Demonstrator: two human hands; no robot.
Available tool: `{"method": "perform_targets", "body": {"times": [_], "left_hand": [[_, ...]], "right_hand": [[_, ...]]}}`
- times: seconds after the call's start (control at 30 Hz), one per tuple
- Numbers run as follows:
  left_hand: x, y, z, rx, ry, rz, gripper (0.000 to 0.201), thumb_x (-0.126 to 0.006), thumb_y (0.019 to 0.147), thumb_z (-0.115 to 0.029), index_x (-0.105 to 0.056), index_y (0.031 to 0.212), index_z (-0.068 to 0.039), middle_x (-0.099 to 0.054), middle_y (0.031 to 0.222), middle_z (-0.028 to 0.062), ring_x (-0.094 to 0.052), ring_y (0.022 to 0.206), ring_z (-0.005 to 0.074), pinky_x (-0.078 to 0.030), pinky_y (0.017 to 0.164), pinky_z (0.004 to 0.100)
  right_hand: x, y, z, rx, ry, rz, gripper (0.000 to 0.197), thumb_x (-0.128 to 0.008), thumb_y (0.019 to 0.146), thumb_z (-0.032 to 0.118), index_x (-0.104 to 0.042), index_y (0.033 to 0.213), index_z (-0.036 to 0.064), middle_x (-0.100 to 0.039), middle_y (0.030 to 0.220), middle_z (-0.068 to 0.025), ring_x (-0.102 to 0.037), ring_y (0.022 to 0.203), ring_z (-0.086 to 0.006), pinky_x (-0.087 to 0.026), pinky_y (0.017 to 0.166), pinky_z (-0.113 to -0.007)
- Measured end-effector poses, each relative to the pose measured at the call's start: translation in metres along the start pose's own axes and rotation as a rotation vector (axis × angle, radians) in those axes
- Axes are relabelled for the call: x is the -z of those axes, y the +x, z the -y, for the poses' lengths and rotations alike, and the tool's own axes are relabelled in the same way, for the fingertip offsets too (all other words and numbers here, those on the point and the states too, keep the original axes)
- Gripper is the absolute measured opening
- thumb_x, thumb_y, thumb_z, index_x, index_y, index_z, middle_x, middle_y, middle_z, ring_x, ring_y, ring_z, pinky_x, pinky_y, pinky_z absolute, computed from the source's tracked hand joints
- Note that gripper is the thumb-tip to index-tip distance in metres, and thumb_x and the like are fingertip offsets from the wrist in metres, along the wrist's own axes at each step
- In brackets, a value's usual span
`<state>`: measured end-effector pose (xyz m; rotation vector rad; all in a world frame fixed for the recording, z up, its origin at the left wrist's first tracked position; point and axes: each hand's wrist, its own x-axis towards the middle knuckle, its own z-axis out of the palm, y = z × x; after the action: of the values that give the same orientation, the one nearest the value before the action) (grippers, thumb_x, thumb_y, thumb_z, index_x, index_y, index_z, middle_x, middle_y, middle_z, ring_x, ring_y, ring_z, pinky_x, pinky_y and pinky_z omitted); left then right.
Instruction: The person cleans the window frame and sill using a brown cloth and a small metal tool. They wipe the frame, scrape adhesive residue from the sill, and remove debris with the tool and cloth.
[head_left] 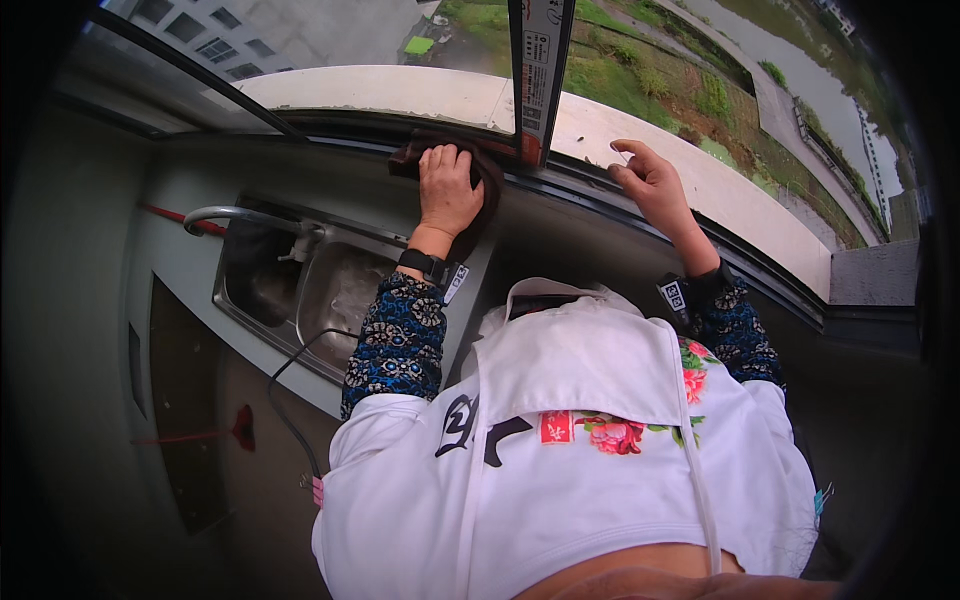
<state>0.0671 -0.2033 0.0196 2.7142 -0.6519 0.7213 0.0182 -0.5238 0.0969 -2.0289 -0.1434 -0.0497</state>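
My left hand (449,186) presses a bunched dark brown cloth (488,178) against the window's lower track, at the back edge of the counter. Its fingers are bent over the cloth, which spreads out on both sides of them. Out over the pale outer ledge (590,128), beyond the open part of the window, is my right hand (652,185). Its thumb and forefinger are curled toward each other, with a thin pale thing between them, too small to make out. Between my hands stands the dark upright frame (541,85) of a window sash, with a printed label on it.
A steel double sink (335,290) with a curved tap (235,214) is set in the grey counter (185,285) at the left. A black cable (285,392) runs from the sink side toward my waist. Outside, a grassy slope lies far below the window.
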Motion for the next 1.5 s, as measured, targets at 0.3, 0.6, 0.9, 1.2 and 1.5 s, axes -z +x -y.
{"method": "perform_targets", "body": {"times": [0.3,0.6,0.9,1.2,1.5], "left_hand": [[0.005,-0.002,-0.028,-0.053,-0.068,-0.013,0.031,-0.076,0.072,-0.023,-0.065,0.094,-0.005,-0.057,0.102,0.0131,-0.053,0.109,0.0339,-0.04,0.103,0.0463],[-0.007,-0.016,-0.056,0.037,-0.114,-0.057,0.035,-0.075,0.073,-0.022,-0.064,0.099,-0.001,-0.056,0.107,0.0168,-0.052,0.112,0.0371,-0.04,0.104,0.0478],[-0.013,-0.026,-0.068,0.085,-0.072,-0.057,0.041,-0.072,0.073,-0.017,-0.065,0.109,0.001,-0.057,0.116,0.0178,-0.051,0.117,0.0374,-0.039,0.107,0.0494],[-0.029,-0.021,-0.16,-0.131,-0.386,0.011,0.043,-0.075,0.072,-0.017,-0.066,0.111,-0.002,-0.058,0.114,0.0142,-0.053,0.114,0.0342,-0.04,0.105,0.0485],[-0.035,-0.005,-0.177,-0.103,-0.66,-0.014,0.031,-0.071,0.072,-0.015,-0.066,0.102,-0.006,-0.062,0.102,0.011,-0.058,0.101,0.0305,-0.046,0.094,0.0428]], "right_hand": [[-0.043,0.054,0.053,0.308,0.087,-0.048,0.033,-0.067,0.097,0.009,-0.06,0.128,0.0032,-0.057,0.073,0.0028,-0.046,0.065,-0.0057,-0.04,0.059,-0.024],[-0.064,0.066,0.056,0.381,0.146,0.0,0.025,-0.07,0.093,0.012,-0.061,0.114,0.0006,-0.071,0.082,-0.0139,-0.061,0.069,-0.0144,-0.052,0.067,-0.031],[-0.073,0.072,0.062,0.303,0.1,-0.017,0.025,-0.071,0.092,0.016,-0.058,0.109,0.0026,-0.069,0.084,-0.0216,-0.064,0.071,-0.0358,-0.051,0.066,-0.037],[-0.072,0.069,0.058,0.392,0.045,-0.011,0.03,-0.074,0.09,0.02,-0.056,0.109,0.0055,-0.066,0.076,-0.0186,-0.062,0.07,-0.0413,-0.05,0.064,-0.042],[-0.007,0.027,0.03,0.157,0.083,-0.023,0.01,-0.068,0.096,0.01,-0.067,0.102,0.0019,-0.058,0.07,0.0,-0.052,0.064,-0.0062,-0.044,0.059,-0.025]]}}
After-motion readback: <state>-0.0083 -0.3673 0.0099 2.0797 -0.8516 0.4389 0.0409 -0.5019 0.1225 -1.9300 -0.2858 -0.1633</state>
